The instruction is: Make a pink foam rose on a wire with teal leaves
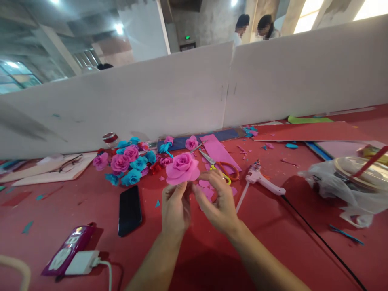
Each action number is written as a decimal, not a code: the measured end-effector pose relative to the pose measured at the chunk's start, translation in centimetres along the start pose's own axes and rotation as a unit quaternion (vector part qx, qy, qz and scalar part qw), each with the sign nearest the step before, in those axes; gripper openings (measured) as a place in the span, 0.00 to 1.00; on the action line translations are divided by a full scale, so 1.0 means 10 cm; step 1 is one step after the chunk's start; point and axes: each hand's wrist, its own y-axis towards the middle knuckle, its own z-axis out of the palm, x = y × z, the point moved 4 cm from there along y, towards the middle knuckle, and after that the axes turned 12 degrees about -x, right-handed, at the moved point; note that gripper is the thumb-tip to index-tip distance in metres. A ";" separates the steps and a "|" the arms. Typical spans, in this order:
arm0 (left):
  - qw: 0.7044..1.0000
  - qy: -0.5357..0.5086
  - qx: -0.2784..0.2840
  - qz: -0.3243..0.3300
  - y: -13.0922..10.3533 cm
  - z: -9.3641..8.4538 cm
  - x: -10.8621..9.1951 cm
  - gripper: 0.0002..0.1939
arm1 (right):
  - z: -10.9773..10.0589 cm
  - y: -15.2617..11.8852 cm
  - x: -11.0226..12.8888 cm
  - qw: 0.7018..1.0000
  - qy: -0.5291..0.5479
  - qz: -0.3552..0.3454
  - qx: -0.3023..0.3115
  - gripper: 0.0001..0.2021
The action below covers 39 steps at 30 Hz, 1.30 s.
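Both of my hands hold up a pink foam rose (182, 167) above the red table (91, 202). My left hand (174, 210) pinches it from below at its base. My right hand (218, 202) grips the rose's right underside with thumb and fingers. Loose pink petal pieces (207, 190) lie on the table just behind my hands. A pile of finished pink and blue roses (129, 163) sits to the left.
Scissors (221, 166) and a white glue gun (262, 180) with a black cord lie to the right. A black phone (129, 210) and a purple device (68, 248) with a white charger lie on the left. A plastic bag (342, 184) sits far right. White partition boards (182, 93) stand behind.
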 end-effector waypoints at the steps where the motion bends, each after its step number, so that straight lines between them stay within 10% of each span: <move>1: 1.000 -0.007 -0.005 -0.016 -0.03 0.02 0.02 0.12 | 0.04 -0.02 -0.02 1.000 0.017 0.016 0.016 0.04; 14: 0.993 0.052 0.105 0.034 0.13 0.01 -0.06 0.05 | 0.16 -0.11 -0.29 0.907 0.270 0.317 0.071 0.06; 30: 0.989 0.023 0.106 -0.100 0.20 -0.02 0.03 0.09 | 0.17 -0.11 -0.28 0.918 0.186 0.333 0.108 0.05; 39: 0.987 0.019 0.115 -0.113 0.19 -0.03 0.12 0.10 | 0.05 -0.02 -0.26 0.967 0.116 0.225 -0.024 0.11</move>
